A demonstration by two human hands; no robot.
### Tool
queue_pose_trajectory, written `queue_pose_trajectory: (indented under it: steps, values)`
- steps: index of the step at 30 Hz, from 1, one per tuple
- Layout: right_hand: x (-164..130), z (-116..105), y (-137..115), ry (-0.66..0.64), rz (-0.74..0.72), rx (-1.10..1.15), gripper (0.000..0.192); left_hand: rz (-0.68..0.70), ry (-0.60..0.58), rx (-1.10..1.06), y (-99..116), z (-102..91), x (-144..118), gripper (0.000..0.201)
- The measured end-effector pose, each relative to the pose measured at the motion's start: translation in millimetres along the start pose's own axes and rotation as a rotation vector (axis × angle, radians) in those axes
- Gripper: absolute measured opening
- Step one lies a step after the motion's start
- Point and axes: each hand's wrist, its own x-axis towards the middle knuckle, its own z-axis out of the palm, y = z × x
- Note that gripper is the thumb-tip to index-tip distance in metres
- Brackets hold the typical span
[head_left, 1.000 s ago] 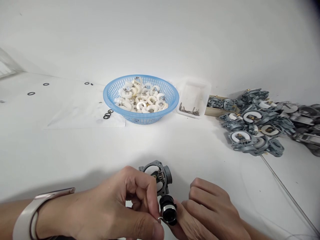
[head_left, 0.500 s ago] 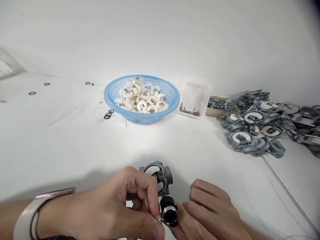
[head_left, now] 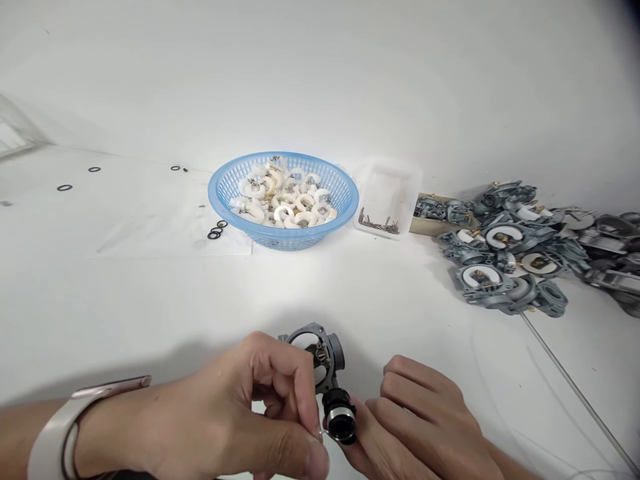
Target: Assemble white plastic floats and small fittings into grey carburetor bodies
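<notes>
Carburetor body (head_left: 323, 357): grey cast metal, ring-shaped flange on top, black cylinder with shiny band at near end; held low centre above white table (head_left: 150, 293). Left hand (head_left: 250, 417) closed, thumb and forefinger pinching small metal ring (head_left: 321, 437) against cylinder. Right hand (head_left: 425, 427) curled under body, gripping it; palm hidden, wrist cut off by frame edge. Beyond: blue mesh basket (head_left: 220, 190) of white curved plastic parts, clear tray (head_left: 387, 193) with thin pins, heap of grey carburetors (head_left: 510, 247), black rubber rings (head_left: 215, 230). Fine detail unreadable.
</notes>
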Motion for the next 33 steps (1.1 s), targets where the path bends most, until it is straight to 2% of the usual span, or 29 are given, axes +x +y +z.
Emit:
queue_pose_trajectory:
  steps: [3,6,8,10,13,18,21,25,30,33]
  values:
    - [2.7,-4.0,3.2,-0.038,-0.003,-0.013,0.035,-0.028,-0.041,-0.066,1.2,-2.5,2.4,0.037]
    - [7.3,-2.2,15.9,0.085,-0.035,-0.027,0.019,0.015,-0.030,-0.033,2.6,-5.0,1.9,0.033]
    - [9.4,2.1,29.4,0.114,0.013,-0.030,0.016,0.079,-0.008,-0.001,3.6,-6.4,0.8,0.029]
    - [10.0,6.8,44.4,0.068,0.079,-0.074,0.019,0.149,0.020,0.014,4.3,-7.7,0.6,0.028]
    - [8.6,11.9,62.8,-0.069,0.152,-0.137,0.020,0.227,0.068,0.018,3.8,-10.6,3.3,0.034]
    - [7.2,14.1,72.4,-0.265,0.249,-0.190,0.014,0.292,0.166,-0.023,-0.1,-18.2,12.4,0.040]
    - [8.9,13.4,71.6,-0.317,0.299,-0.218,0.010,0.330,0.178,-0.036,1.0,-21.6,17.0,0.042]
    - [10.6,12.6,72.0,-0.325,0.345,-0.245,0.009,0.355,0.188,-0.024,5.7,-23.4,18.7,0.044]
    - [8.1,13.5,75.4,-0.246,0.339,-0.219,0.009,0.374,0.278,0.172,2.6,-26.6,18.8,0.044]
    - [6.5,13.9,76.2,-0.144,0.300,-0.149,0.012,0.507,0.370,0.513,-2.5,-27.7,18.6,0.045]
